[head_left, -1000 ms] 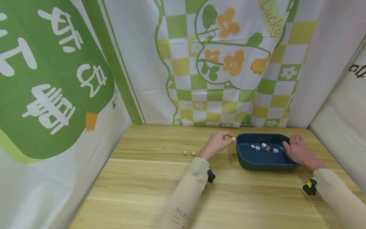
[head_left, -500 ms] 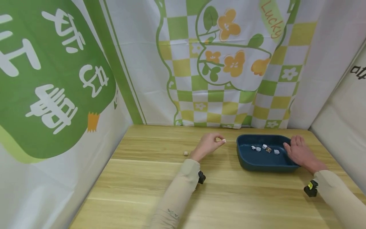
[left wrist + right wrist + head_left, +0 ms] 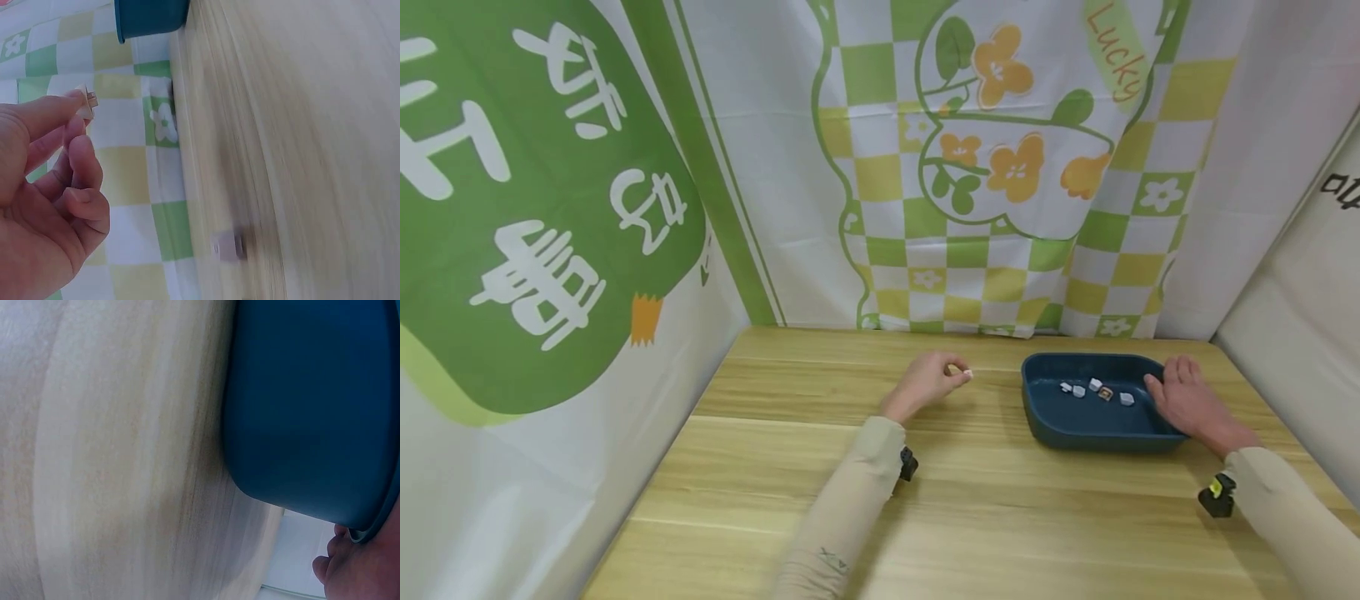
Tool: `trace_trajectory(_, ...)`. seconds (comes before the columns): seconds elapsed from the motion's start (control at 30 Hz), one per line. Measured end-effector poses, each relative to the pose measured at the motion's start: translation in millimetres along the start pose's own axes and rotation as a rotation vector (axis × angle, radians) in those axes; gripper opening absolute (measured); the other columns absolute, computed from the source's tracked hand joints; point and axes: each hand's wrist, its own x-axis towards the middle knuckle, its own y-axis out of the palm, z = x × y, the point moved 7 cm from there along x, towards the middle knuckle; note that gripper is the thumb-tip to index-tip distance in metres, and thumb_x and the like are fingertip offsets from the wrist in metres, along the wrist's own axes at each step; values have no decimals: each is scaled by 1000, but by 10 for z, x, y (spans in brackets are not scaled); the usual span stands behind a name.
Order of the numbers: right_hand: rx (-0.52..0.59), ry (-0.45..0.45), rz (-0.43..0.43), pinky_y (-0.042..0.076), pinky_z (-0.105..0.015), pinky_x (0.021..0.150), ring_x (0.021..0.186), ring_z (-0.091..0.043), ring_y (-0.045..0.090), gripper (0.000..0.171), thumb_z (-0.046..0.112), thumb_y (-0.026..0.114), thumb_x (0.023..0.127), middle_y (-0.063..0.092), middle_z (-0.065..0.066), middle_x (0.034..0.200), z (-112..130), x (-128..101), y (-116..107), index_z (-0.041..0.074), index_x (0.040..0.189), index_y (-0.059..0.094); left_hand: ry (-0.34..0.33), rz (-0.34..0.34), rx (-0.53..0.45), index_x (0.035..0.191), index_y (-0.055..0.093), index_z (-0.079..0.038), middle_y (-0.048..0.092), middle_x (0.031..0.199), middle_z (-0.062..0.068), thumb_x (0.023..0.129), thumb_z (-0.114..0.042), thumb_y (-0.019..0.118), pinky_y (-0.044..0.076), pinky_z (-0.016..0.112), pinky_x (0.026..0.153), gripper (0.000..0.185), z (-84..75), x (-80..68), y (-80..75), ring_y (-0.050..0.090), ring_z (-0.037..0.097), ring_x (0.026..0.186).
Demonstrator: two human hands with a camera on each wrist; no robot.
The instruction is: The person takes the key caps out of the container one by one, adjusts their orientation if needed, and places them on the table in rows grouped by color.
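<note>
Pinches a small white piece in the fingers of the left hand, above the table near its back edge, probably fingertip-held for smallness. Has a blue tray toward the back right corner, with loose pieces inside. Rests the right hand, with fairly straight fingers, on its right rim, likely for steadiness.

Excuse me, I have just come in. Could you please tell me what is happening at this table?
A person's left hand pinches a small, squarish whitish piece above a wood-grain table. The right hand rests on the right end of a dark blue, rounded rectangular tray. Several small white pieces and one brown piece lie inside it. The left wrist view shows another small pale block on the table.
</note>
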Motion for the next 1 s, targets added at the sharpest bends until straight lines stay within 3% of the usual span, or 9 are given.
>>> trace_trajectory(0.27, -3, -2, -1, 8, -65, 115, 134, -65, 11, 72, 34, 17, 109, 12, -55, 141, -18, 6, 15, -32, 135, 15, -24, 34, 23, 112, 72, -19, 71, 104, 2, 98, -35, 61, 50, 23, 64, 25, 120, -76, -56, 64, 11, 86)
trace_trajectory(0.47, -5, -4, -16, 10, -65, 115, 132, -64, 13, 70, 33, 18, 109, 13, -55, 140, -25, 10, 28, -33, 134, 15, -40, 64, 10, 111, 72, -16, 71, 102, 5, 97, -31, 62, 49, 24, 56, 23, 170, -140, -76, 62, 12, 77)
trace_trajectory(0.83, 14, -11, -15, 4, -63, 117, 133, -65, 12, 73, 35, 17, 108, 11, -56, 140, -27, 10, 2, -33, 134, 14, -100, 119, 9, 113, 72, -14, 69, 97, 3, 96, -28, 64, 45, 21, 55, 23, 341, -191, -62, 55, 7, 62)
trace_trajectory(1.0, 0, -15, -15, 6, -64, 116, 132, -65, 13, 71, 33, 18, 109, 12, -56, 139, -14, 3, -7, -34, 133, 15, -93, 124, 89, 112, 74, -16, 72, 109, 3, 94, -29, 66, 52, 27, 66, 23, 365, -200, -61, 61, 10, 64)
